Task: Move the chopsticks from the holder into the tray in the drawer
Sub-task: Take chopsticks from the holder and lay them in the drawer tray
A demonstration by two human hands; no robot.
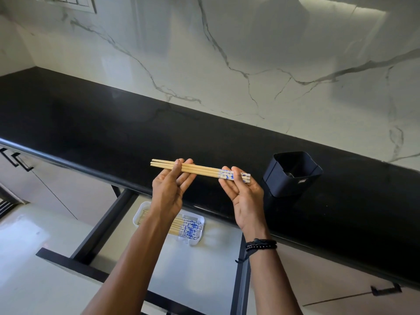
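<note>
A small bunch of wooden chopsticks [202, 170] with blue-and-white patterned ends lies level between both my hands, above the counter's front edge. My left hand [171, 185] pinches the plain tips; my right hand [244, 192] grips the patterned ends. The dark square holder [292, 176] stands on the black counter just right of my right hand, and no chopsticks show in it. Below, in the open drawer [200, 269], a white tray [195, 239] holds several more chopsticks [186, 228], partly hidden by my left forearm.
The black countertop [91, 123] runs from left to right under a white marble wall [250, 53]. Shut cabinet fronts with black handles [21, 161] flank the drawer. The drawer's dark side rails [104, 221] frame its pale grey floor.
</note>
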